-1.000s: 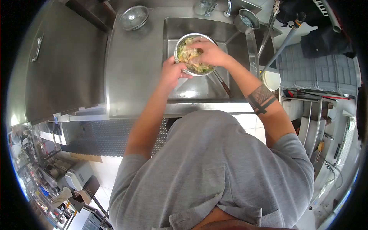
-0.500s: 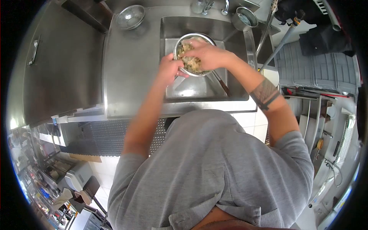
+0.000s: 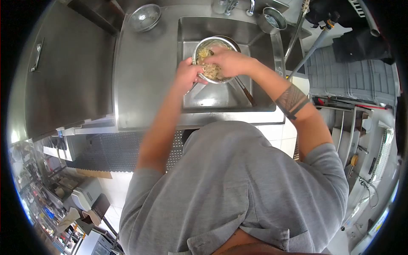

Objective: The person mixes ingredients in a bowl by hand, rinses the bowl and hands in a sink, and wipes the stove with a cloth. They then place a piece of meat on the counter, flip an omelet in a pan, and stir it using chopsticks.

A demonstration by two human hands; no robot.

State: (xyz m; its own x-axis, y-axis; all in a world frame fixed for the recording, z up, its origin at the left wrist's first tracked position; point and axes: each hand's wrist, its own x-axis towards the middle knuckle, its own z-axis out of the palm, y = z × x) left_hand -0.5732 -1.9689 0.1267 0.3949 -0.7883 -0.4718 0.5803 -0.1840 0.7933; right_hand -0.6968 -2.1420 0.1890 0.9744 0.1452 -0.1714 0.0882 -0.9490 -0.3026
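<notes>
Metal bowl [image 3: 203,43]: round and steel, held above the basin of the sink [image 3: 212,97], towards its back half and tilted a little to the person's left.
Food mix [image 3: 211,70]: pale yellow-brown shreds that fill the bowl; much of it is hidden under the right hand.
Left hand [image 3: 187,75]: clamped on the bowl's near-left rim, thumb over the edge and fingers below it.
Right hand [image 3: 229,62]: palm down inside the bowl, fingers curled into the mix; I cannot tell whether they close around a handful.
Utensil [image 3: 245,92]: a thin, dark-handled piece lying aslant on the sink floor, just right of the bowl and below it.
Desk [image 3: 144,76]: a bare steel top running left of the sink.
Small bowl [image 3: 145,18]: a metal one standing at the desk's far left corner, well apart from the hands.
Metal pot [image 3: 272,20]: stands at the sink's far right corner, near the tap [image 3: 251,7].
</notes>
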